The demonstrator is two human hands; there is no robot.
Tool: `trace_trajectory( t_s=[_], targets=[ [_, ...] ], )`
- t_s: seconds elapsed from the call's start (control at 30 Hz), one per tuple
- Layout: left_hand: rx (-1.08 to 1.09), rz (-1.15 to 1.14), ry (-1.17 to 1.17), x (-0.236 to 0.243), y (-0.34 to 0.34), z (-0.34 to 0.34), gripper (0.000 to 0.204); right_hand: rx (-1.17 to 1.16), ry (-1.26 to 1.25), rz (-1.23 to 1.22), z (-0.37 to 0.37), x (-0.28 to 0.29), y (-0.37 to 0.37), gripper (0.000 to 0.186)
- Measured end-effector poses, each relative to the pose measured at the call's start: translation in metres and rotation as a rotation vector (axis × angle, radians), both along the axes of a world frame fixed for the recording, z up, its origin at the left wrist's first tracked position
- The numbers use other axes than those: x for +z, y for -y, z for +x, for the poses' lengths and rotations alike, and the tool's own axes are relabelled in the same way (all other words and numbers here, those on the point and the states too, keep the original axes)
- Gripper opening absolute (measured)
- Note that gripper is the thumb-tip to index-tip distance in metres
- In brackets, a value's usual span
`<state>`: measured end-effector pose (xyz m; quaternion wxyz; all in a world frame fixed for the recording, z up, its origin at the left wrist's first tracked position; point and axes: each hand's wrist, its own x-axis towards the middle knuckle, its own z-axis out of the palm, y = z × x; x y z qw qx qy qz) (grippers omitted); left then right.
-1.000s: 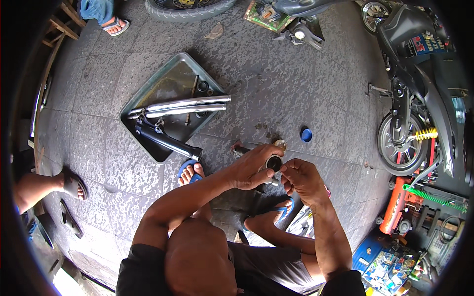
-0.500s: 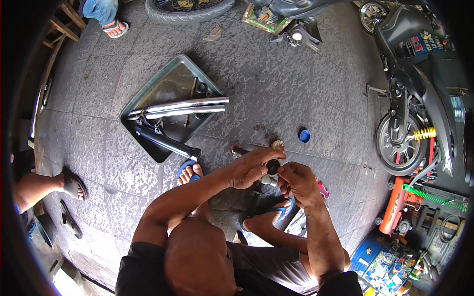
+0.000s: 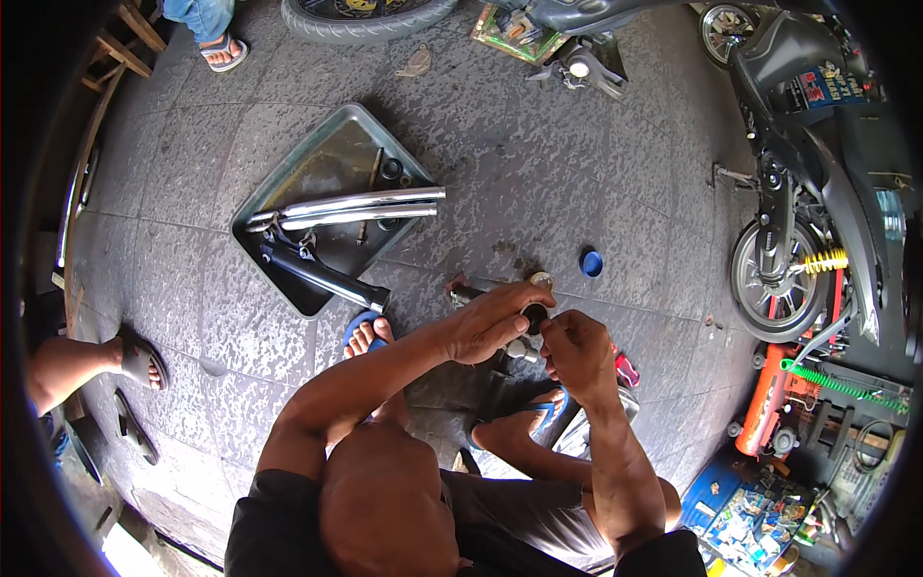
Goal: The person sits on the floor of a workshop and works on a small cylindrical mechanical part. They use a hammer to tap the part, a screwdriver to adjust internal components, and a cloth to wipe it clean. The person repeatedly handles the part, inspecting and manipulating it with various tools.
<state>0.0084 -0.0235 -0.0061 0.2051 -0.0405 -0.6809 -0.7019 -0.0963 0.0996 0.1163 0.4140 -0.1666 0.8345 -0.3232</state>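
A person crouches below the camera, both arms reaching forward over the paved ground. My left hand (image 3: 495, 322) grips a small dark round part (image 3: 535, 315), and my right hand (image 3: 575, 348) pinches the same part from the right side. The two hands touch each other around it. Beneath them a metal cylindrical piece (image 3: 519, 351) shows partly, mostly hidden by the hands. A small metal ring (image 3: 543, 280) and a blue cap (image 3: 591, 263) lie on the ground just beyond the hands.
A grey metal tray (image 3: 288, 188) ahead on the left holds two chrome fork tubes (image 3: 356, 207) and a black fork leg (image 3: 317, 274). A motorcycle (image 3: 817, 183) stands at the right, a tyre (image 3: 365, 14) at the top. Other people's sandalled feet (image 3: 139, 363) are at the left and top.
Both hands have stayed together on the small dark part, with only slight finger shifts. The view has drifted a little; the tray and tubes have not moved.
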Motion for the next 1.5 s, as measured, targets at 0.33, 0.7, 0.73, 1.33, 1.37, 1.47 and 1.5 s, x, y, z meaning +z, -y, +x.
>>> trace_trajectory(
  t_s=[0.33,0.7,0.73,1.33,1.37,1.47,1.5],
  targets=[
    [-0.028,0.035,0.026,0.000,0.008,0.002,0.057,0.000,0.415,-0.014,-0.022,-0.008,0.003,0.027],
    [0.014,-0.012,0.033,-0.005,0.006,0.004,0.043,0.056,-0.266,-0.275,0.041,-0.006,-0.013,0.013],
    [0.013,-0.018,0.035,-0.004,0.005,0.004,0.042,0.058,-0.334,-0.281,0.042,-0.011,-0.015,0.014],
    [-0.007,-0.002,0.027,-0.004,0.001,0.006,0.040,0.128,-0.543,-0.363,0.046,-0.020,-0.015,0.012],
    [-0.014,-0.001,0.030,-0.004,0.001,0.006,0.039,0.149,-0.535,-0.343,0.044,-0.018,-0.015,0.013],
    [-0.032,0.007,0.029,-0.004,0.001,0.005,0.038,0.215,-0.518,-0.305,0.036,-0.011,-0.016,0.014],
    [-0.038,0.011,0.027,-0.004,0.001,0.004,0.038,0.236,-0.514,-0.295,0.035,-0.009,-0.015,0.014]
  ],
)
